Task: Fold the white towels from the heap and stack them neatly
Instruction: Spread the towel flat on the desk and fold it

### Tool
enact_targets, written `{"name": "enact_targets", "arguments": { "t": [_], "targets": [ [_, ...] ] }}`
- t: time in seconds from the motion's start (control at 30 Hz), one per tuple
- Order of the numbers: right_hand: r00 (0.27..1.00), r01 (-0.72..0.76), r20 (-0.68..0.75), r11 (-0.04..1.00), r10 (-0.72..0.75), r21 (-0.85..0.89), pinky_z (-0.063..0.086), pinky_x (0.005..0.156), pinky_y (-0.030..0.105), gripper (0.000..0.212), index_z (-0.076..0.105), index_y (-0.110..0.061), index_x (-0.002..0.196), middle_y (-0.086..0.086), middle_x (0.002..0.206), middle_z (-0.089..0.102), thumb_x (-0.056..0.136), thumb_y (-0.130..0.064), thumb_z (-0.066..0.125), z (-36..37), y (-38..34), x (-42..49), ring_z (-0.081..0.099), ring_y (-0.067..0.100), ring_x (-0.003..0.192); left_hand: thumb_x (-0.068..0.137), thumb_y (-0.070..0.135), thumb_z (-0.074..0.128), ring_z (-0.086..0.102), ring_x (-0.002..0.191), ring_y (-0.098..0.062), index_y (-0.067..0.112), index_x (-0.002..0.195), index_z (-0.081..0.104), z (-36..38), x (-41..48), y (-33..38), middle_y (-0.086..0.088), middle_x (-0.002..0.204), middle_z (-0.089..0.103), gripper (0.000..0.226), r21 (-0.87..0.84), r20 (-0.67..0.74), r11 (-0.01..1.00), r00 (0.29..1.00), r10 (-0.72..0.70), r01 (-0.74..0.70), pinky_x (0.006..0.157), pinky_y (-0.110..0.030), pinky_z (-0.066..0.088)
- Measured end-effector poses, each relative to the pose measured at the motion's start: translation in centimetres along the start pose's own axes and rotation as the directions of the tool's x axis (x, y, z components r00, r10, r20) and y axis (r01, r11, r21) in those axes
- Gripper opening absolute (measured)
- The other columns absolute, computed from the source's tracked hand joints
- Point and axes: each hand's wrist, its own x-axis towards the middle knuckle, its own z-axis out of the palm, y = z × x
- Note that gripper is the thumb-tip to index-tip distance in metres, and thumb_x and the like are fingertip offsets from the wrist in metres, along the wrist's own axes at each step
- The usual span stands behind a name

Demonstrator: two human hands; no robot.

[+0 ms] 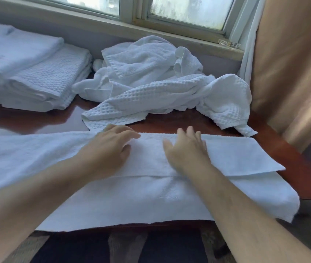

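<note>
As the half-folded towel (236,154) lies on the counter (170,121) just in front of the heap (160,78), your left hand (107,149) and right hand (187,150) rest on it, each grip spread, pinching nothing.

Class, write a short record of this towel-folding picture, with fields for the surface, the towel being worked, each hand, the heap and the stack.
surface: reddish-brown wooden table
towel being worked: white towel spread along the near edge, one layer folded over
left hand: rests on that towel, fingers relaxed
right hand: flat on the towel, beside the left
heap: unfolded white towels behind the hands
stack: folded white towels, far left
</note>
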Motion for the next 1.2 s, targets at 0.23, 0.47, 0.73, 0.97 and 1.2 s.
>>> {"name": "enact_targets", "arguments": {
  "t": [0.23, 0.47, 0.73, 0.97, 1.2],
  "targets": [
    [0.903, 0.418, 0.093, 0.908, -0.420, 0.040, 0.001, 0.122, 0.053, 0.068, 0.021, -0.008, 0.157, 0.013, 0.168, 0.005, 0.104, -0.050, 0.027, 4.5, -13.5, -5.0, -0.002, 0.036, 0.153, 0.096, 0.026, 0.054, 0.034, 0.139, -0.017, 0.027, 0.146, 0.047, -4.9, -7.4, -6.3, 0.006, 0.150, 0.045, 0.051, 0.134, -0.031, 0.957, 0.966, -0.256, 0.258, 0.114, -0.029, 0.024],
    [0.819, 0.558, 0.139, 0.829, -0.557, 0.038, -0.005, 0.122, 0.050, 0.075, 0.013, -0.022, 0.160, 0.009, 0.168, 0.001, 0.098, -0.063, 0.018, 6.3, -18.5, -5.4, -0.009, 0.031, 0.154, 0.105, 0.050, 0.021, -0.001, 0.153, -0.008, 0.037, 0.158, 0.019, -9.1, -12.6, -13.0, 0.012, 0.167, 0.005, 0.054, 0.183, 0.151, 0.874, 0.865, -0.478, 0.451, 0.122, -0.031, -0.003],
    [0.814, 0.566, 0.146, 0.824, -0.562, 0.020, -0.006, 0.122, 0.047, 0.079, 0.009, -0.028, 0.160, 0.004, 0.169, -0.002, 0.093, -0.069, 0.013, 6.7, -19.3, -2.4, -0.011, 0.026, 0.154, 0.103, 0.055, 0.014, -0.008, 0.152, -0.007, 0.043, 0.157, 0.006, -9.3, -9.5, -16.6, 0.014, 0.166, -0.005, 0.056, 0.301, 0.181, 0.875, 0.878, -0.442, 0.378, 0.123, -0.037, -0.006],
    [0.821, 0.549, 0.164, 0.835, -0.547, 0.038, -0.004, 0.123, 0.048, 0.076, 0.010, -0.024, 0.161, 0.008, 0.169, 0.000, 0.097, -0.065, 0.016, 6.5, -20.7, -0.7, -0.009, 0.030, 0.154, 0.093, 0.060, 0.016, 0.007, 0.152, -0.007, 0.042, 0.155, 0.023, -9.6, -8.0, -18.4, 0.012, 0.165, 0.015, 0.065, 0.258, 0.117, 0.908, 0.923, -0.368, 0.329, 0.123, -0.035, 0.003],
    [0.826, 0.557, -0.103, 0.831, -0.554, -0.003, 0.041, 0.088, 0.039, 0.025, 0.054, -0.025, 0.099, -0.005, 0.103, 0.056, 0.099, -0.040, 0.034, 4.1, -17.1, -3.1, 0.054, 0.024, 0.108, 0.102, 0.032, 0.043, 0.039, 0.135, -0.014, 0.030, 0.139, 0.055, -9.5, -9.7, -15.2, 0.009, 0.146, 0.050, 0.039, 0.209, -0.163, 0.915, 0.935, -0.315, 0.345, 0.111, -0.031, 0.027]
  ]
}}
